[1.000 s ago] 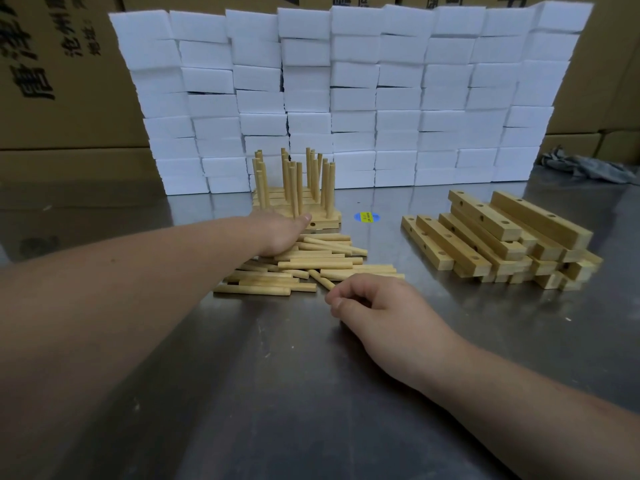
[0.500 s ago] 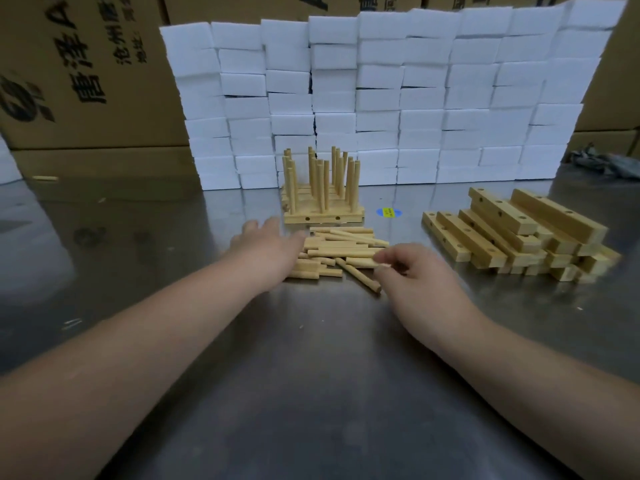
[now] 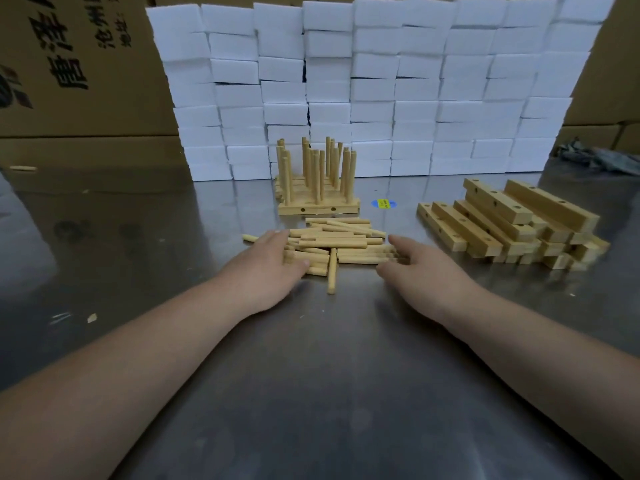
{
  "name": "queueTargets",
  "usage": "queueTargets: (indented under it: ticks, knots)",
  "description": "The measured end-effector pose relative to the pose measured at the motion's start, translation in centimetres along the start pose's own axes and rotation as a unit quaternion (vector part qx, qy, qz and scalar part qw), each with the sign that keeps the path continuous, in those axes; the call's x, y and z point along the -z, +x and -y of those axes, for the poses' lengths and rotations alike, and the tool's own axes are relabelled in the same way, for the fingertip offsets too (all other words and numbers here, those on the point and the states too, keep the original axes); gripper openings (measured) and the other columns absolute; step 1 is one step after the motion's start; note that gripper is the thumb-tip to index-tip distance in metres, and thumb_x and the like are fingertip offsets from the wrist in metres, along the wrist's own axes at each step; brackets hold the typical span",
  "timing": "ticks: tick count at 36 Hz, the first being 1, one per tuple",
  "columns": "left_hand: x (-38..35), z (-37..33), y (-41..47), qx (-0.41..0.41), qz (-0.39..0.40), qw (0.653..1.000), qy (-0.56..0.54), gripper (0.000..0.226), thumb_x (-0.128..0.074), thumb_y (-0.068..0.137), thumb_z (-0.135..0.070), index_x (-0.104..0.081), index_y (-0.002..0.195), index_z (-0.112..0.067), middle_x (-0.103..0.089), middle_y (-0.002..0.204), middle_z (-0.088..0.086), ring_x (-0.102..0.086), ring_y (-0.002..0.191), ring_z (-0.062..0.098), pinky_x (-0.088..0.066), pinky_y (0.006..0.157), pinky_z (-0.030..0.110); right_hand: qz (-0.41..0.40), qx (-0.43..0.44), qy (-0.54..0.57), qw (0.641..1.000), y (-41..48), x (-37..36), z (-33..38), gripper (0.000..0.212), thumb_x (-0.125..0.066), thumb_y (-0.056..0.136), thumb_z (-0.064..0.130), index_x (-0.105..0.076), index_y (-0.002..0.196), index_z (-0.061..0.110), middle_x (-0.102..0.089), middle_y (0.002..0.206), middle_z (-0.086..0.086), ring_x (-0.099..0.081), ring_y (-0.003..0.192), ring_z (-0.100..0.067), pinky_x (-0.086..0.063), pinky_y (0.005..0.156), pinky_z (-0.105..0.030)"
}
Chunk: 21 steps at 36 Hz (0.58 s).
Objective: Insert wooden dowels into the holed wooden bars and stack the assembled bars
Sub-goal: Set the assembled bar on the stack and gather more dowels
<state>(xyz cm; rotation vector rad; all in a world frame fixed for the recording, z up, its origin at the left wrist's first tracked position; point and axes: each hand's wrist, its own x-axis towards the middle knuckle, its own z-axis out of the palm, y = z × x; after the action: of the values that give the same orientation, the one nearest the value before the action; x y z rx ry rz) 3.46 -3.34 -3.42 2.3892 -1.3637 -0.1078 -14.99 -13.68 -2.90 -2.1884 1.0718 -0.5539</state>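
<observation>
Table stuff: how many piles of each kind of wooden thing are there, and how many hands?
Loose dowel pile: 1
Empty holed bar pile: 1
Assembled bar stack with upright dowels: 1
Hands: 2, the left hand and the right hand
Total: 5

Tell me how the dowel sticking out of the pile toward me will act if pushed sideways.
The dowel is round and lies on a smooth metal table, so it would probably roll. It looks stiff and light, so it would likely lift without bending.
</observation>
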Motion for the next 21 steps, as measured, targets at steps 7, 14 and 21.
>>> queueTargets:
  ticks: [7, 14, 21]
  knots:
    - [0.2, -0.3, -0.6, -0.043, -0.008, 0.997, 0.06, 0.072, -0.048, 0.082, -0.059, -0.02, 0.144, -0.035, -0.007, 0.156, -0.005, -0.012, 0.141, 0.018, -0.012, 0.112, 0.036, -0.002, 0.026, 0.003, 1.0, 0.1, -0.2, -0.3, 0.056, -0.056, 0.086, 0.031, -0.04, 0.139, 0.036, -0.053, 0.114, 0.006, -0.048, 0.073, 0.0, -0.035, 0.064, -0.017]
    - [0.4, -0.4, -0.8, -0.067, -0.045, 0.996, 0.044, 0.049, -0.056, 0.08, -0.056, -0.053, 0.124, -0.035, -0.026, 0.15, -0.005, -0.021, 0.135, 0.017, -0.017, 0.109, 0.035, -0.12, 0.001, -0.036, 0.992, 0.8, 2.0, -0.6, 0.053, -0.051, 0.087, 0.032, -0.043, 0.138, 0.019, -0.043, 0.142, -0.004, -0.044, 0.126, -0.024, -0.037, 0.102, -0.04]
    - [0.4, -0.3, -0.9, -0.081, -0.059, 0.994, 0.041, 0.043, -0.058, 0.082, -0.05, -0.057, 0.122, -0.035, -0.031, 0.147, -0.009, -0.025, 0.134, 0.015, -0.022, 0.109, 0.037, -0.073, -0.1, -0.277, 0.953, 1.5, 3.3, -1.6, 0.045, -0.037, 0.09, 0.035, -0.05, 0.127, 0.012, -0.037, 0.143, -0.011, -0.025, 0.137, -0.027, -0.006, 0.114, -0.051]
